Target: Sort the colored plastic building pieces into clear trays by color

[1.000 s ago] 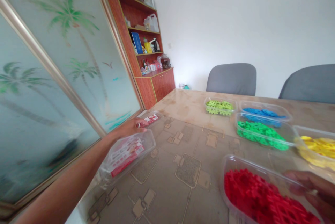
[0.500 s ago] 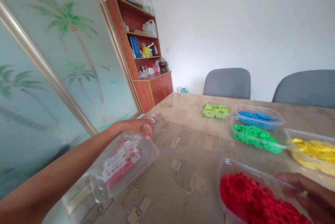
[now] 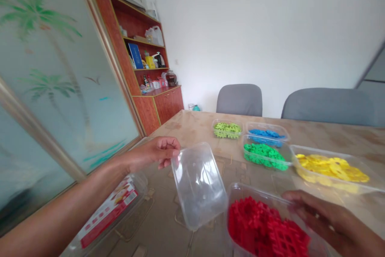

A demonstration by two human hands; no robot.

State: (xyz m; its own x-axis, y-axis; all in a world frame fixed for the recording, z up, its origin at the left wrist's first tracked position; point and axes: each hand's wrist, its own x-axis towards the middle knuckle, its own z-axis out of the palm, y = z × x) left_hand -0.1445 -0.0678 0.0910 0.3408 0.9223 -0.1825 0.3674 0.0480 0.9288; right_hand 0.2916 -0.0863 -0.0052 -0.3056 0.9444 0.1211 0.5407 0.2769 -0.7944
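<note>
L hand (image 3: 165,150) had moved right, clamped on clear rectangular plastic lid (image 3: 201,187); R hand (image 3: 327,213) touched clear plastic tub (image 3: 259,193) w/ red toothed pcs (image 3: 267,225), grip unclear.

1. Left forearm (image 3: 75,205) comes in bare from the lower left corner, angled up toward the middle.
2. Left wrist (image 3: 128,164) looks pretty much straight, hand carrying on roughly in line with the forearm.
3. Left hand (image 3: 164,152) sits a bit left of center, fingers (image 3: 169,141) curled and thumb (image 3: 170,154) drawn in toward them, so basically a pinch grip.
4. Right hand (image 3: 333,220) is down at lower right, reaching in from the edge, fingers pointing left and a little bent, some space between them. Can't really tell how firm that grip is, tbh.
5. Hands are well apart, left one higher up in view.
</note>
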